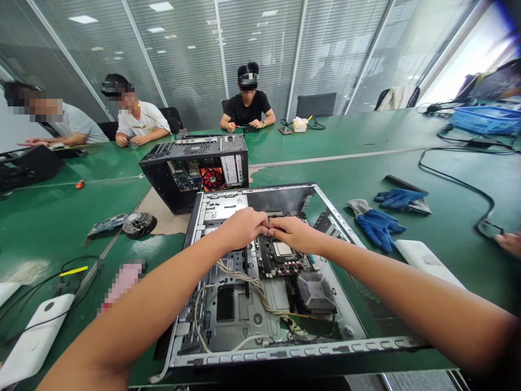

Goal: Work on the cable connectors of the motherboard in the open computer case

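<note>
An open computer case [350, 345] lies on its side in front of me. Inside it sits a dark motherboard [266, 266] with a bare processor [281, 249] in its socket. My left hand [244, 227] and my right hand [297, 234] meet over the board's left upper part, fingertips pinched and almost touching. Whatever lies between the fingers is too small or hidden to make out. A finned heatsink [315, 293] rests in the case, nearer to me than the processor. Bundled pale cables [260, 291] run along the metal floor of the case.
A second computer tower [165, 187] stands upright just behind. Blue work gloves [378, 227] and a white slab-like device [425, 259] lie at right. A round cooler [139, 225], circuit board [106, 225] and another white device [38, 336] lie left. Several people sit around the table.
</note>
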`<state>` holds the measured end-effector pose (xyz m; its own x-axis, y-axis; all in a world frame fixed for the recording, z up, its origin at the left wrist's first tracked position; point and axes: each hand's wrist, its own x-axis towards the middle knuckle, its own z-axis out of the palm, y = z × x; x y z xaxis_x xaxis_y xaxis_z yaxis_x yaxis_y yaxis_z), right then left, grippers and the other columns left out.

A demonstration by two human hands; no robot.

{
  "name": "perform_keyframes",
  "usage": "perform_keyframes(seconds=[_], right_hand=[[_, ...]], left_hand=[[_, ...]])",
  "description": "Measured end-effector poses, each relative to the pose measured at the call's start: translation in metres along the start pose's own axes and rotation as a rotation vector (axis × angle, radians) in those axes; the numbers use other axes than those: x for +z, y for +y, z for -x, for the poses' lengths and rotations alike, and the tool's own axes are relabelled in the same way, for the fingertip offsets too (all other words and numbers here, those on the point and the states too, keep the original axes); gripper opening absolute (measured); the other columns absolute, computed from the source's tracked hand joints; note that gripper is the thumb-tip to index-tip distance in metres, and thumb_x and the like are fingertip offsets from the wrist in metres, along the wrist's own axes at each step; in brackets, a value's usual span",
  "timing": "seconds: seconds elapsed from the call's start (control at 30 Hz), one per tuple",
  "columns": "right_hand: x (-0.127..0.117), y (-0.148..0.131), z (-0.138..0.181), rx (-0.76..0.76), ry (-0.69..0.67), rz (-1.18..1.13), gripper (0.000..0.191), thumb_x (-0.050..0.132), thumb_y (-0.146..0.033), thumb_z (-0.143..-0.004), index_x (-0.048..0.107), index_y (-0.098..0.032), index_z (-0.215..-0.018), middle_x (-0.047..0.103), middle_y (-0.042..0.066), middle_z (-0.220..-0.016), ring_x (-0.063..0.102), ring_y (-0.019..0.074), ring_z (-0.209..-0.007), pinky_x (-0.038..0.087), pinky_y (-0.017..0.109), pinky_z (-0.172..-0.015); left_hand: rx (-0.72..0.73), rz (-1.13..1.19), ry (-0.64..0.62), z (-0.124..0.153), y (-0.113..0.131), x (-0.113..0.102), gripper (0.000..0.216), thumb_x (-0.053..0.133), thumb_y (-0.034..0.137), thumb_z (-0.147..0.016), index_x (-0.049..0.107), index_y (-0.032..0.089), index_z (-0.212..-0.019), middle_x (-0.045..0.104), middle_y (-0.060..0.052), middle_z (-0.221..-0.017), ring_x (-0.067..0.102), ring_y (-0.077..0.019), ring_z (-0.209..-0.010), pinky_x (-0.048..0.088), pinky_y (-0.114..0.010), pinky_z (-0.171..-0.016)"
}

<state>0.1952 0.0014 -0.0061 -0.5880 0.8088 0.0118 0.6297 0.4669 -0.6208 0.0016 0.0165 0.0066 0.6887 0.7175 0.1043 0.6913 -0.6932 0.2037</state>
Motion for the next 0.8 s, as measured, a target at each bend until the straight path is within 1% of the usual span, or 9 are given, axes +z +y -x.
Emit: perform_keyframes(seconds=[0.13, 0.23, 0.43, 0.6, 0.7, 0.8], right_hand=[[0.0000, 0.0003, -0.0004, 0.008, -0.006, 0.016, 0.019, 0.049, -0.025, -0.084, 0.052, -0.019, -0.066, 0.050, -0.002, -0.060, 0.040, 0.0116, -0.057, 0.029, 0.027, -0.059], [-0.0002, -0.0004, 0.0000, 0.015, -0.008, 0.015, 0.020, 0.049, -0.025, -0.084, 0.052, -0.019, -0.065, 0.052, -0.002, -0.060, 0.042, 0.0116, -0.057, 0.030, 0.027, -0.059], [0.0012, 0.0001, -0.0001, -0.017, -0.011, -0.010, 0.020, 0.045, -0.027, -0.087, 0.052, -0.018, -0.071, 0.052, -0.001, -0.066, 0.042, 0.0125, -0.062, 0.031, 0.026, -0.061], [0.0021, 0.0010, -0.0007, -0.045, -0.045, -0.054, 0.026, 0.037, -0.026, -0.091, 0.058, -0.017, -0.080, 0.057, 0.002, -0.073, 0.046, 0.0145, -0.067, 0.035, 0.028, -0.064], [0.0014, 0.0004, -0.0006, -0.034, -0.050, -0.040, 0.025, 0.038, -0.024, -0.089, 0.060, -0.017, -0.079, 0.059, 0.003, -0.072, 0.048, 0.0146, -0.066, 0.035, 0.028, -0.065], [0.0005, 0.0007, -0.0011, -0.016, -0.050, -0.038, 0.023, 0.042, -0.024, -0.086, 0.061, -0.017, -0.076, 0.056, 0.001, -0.066, 0.046, 0.0141, -0.063, 0.034, 0.028, -0.062]], left_hand=[[0.047, -0.026, -0.033, -0.0003, 0.0025, -0.0029, 0.018, 0.046, 0.026, -0.091, 0.062, 0.019, -0.086, 0.062, -0.004, -0.077, 0.053, -0.0173, -0.077, 0.036, -0.029, -0.068], [0.066, -0.035, -0.042, -0.0004, 0.0040, -0.0041, 0.021, 0.044, 0.026, -0.091, 0.063, 0.019, -0.087, 0.063, -0.004, -0.078, 0.052, -0.0176, -0.078, 0.035, -0.030, -0.069], [0.068, -0.025, -0.011, 0.0005, 0.0026, -0.0030, 0.018, 0.045, 0.024, -0.090, 0.062, 0.018, -0.085, 0.064, -0.004, -0.080, 0.052, -0.0175, -0.079, 0.036, -0.029, -0.070], [0.093, -0.002, -0.001, 0.0008, -0.0004, -0.0024, 0.020, 0.046, 0.024, -0.090, 0.065, 0.019, -0.085, 0.064, -0.003, -0.078, 0.052, -0.0169, -0.079, 0.037, -0.028, -0.068], [0.112, 0.002, -0.017, 0.0006, -0.0008, -0.0032, 0.022, 0.046, 0.023, -0.090, 0.067, 0.021, -0.085, 0.065, -0.003, -0.077, 0.052, -0.0167, -0.078, 0.036, -0.028, -0.069], [0.099, 0.017, -0.024, 0.0010, 0.0007, -0.0046, 0.020, 0.047, 0.022, -0.090, 0.067, 0.021, -0.085, 0.065, -0.002, -0.077, 0.051, -0.0168, -0.078, 0.036, -0.028, -0.068]])
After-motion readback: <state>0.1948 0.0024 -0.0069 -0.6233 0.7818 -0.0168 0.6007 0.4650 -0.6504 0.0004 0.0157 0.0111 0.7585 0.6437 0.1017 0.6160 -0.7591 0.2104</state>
